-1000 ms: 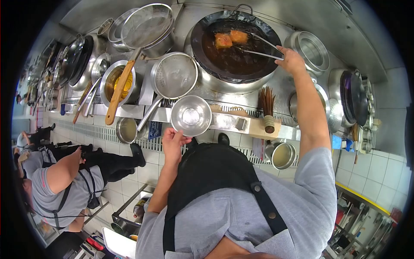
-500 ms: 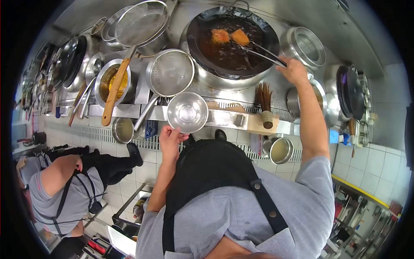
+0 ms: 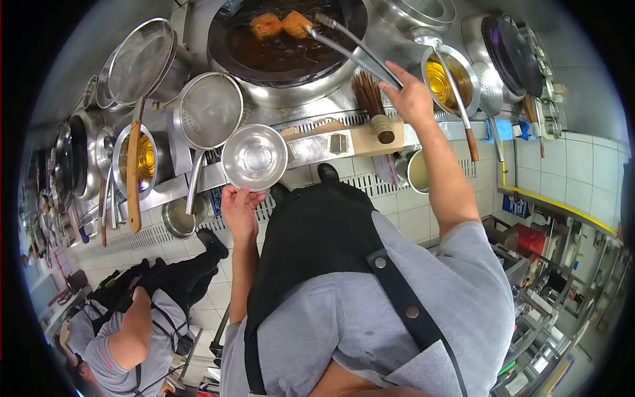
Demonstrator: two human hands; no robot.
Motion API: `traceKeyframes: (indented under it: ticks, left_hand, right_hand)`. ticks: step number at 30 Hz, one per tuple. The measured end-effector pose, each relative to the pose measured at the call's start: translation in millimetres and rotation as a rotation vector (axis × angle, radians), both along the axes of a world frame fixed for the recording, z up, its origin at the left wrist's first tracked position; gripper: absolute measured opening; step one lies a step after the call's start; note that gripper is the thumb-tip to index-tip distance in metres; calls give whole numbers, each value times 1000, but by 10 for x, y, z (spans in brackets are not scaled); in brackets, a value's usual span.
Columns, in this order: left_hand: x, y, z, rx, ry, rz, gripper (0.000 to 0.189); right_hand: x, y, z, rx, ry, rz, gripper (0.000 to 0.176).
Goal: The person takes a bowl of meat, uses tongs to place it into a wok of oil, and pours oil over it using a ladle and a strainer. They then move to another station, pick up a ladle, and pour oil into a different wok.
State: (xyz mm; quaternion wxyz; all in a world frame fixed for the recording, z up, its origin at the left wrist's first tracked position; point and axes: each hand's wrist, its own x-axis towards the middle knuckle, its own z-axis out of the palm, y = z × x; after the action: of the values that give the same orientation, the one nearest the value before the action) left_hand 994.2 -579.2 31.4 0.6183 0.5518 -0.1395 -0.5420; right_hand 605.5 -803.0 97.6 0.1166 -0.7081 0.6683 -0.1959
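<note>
Steel tongs point(image 3: 354, 57): right hand point(image 3: 410, 99) clasps them; steer tips gently around orange food pieces point(image 3: 297, 24) in wok point(image 3: 222, 56).
Bowl point(image 3: 239, 171): left hand point(image 3: 240, 210) pinches rim; hold it level.

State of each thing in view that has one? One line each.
Left hand: gripping metal bowl's rim
Metal bowl: held, looks empty
Right hand: closed around tongs
Tongs: arms parted, tips by right-hand fried piece; contact unclear
Fried pieces: two, orange-brown, in the wok
Wok: dark liquid inside
Left pot: yellow liquid inside
Right pot: yellow liquid inside
Brush: not held, bristles toward wok
</note>
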Motion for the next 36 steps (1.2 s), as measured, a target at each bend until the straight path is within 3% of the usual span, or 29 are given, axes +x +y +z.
traceKeyframes:
  ticks: [1,3,5,7,9,10,12,13,17,23,31,35,36]
  left_hand:
    - [-1,1,12,4,0,-2,9]
    - [-7,-20,19,-1,-15,-24,9]
    - [-46,-39,16,-5,-21,-45,9]
    - [-80,-57,11,7,-22,-34,9]
    - [-68,-85,22,-6,-25,-37,9]
    - [-51,-37,32,-7,-23,-36,10]
    - [8,4,27,0,-33,-6,10]
    - [45,15,18,-1,-37,8,10]
    - [244,109,-21,36,-65,43,11]
    - [502,120,20,30,-87,27,11]
    - [549,175,122,15,-82,35,14]
    - [623,326,139,47,-72,72,15]
    - [651,402,167,74,-88,85,14]
  right_hand:
    - [26,68,-46,-108,-7,61,59]
    - [48,219,-119,-5,-12,-9,59]
    - [38,327,-257,-119,-80,9,60]
    - [-18,467,-256,6,-48,-6,62]
    - [-41,616,-268,-149,-183,9,68]
    - [65,823,20,61,-276,-108,73]
    - [36,1224,14,72,-270,-131,74]
    - [-31,1433,-218,-26,-437,-62,74]
    - [154,2140,-181,169,-365,-83,53]
    - [540,2139,-378,282,-304,-62,49]
    - [1513,1287,-967,379,-195,22,59]
    - [1765,1016,-1185,489,20,179,70]
    - [1723,964,-1303,546,106,227,84]
